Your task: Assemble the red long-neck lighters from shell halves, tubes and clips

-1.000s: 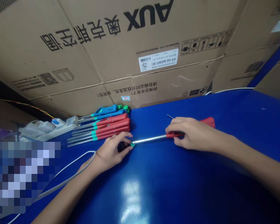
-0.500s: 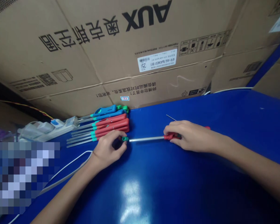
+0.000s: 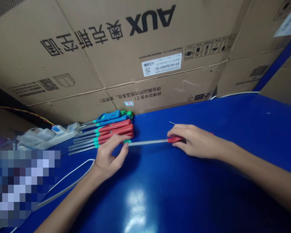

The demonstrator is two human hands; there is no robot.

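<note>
A long-reach lighter with a red handle (image 3: 176, 139) and a silver metal tube (image 3: 147, 142) is held level, its tube pointing left. My right hand (image 3: 196, 140) is closed around the handle and hides most of it. At the tube's far end, my left hand (image 3: 113, 155) pinches a small green collar (image 3: 127, 141) between thumb and fingers. The collar is partly covered, and I cannot tell whether the tube has entered it. A thin wire (image 3: 171, 122) sticks out past the fingers of my right hand; its other end is hidden.
Several red and blue lighters (image 3: 113, 131) lie side by side beyond my left hand, with green pieces (image 3: 128, 113) behind. A white power strip (image 3: 74, 128) and cable (image 3: 87, 161) are at the left. A large cardboard box (image 3: 87, 71) stands along the back of the blue table (image 3: 174, 194).
The collar's ring end, plainly visible earlier, is now more covered by my left fingers, and the tube's end reaches my left thumb. My right hand with the lighter has shifted slightly left.
</note>
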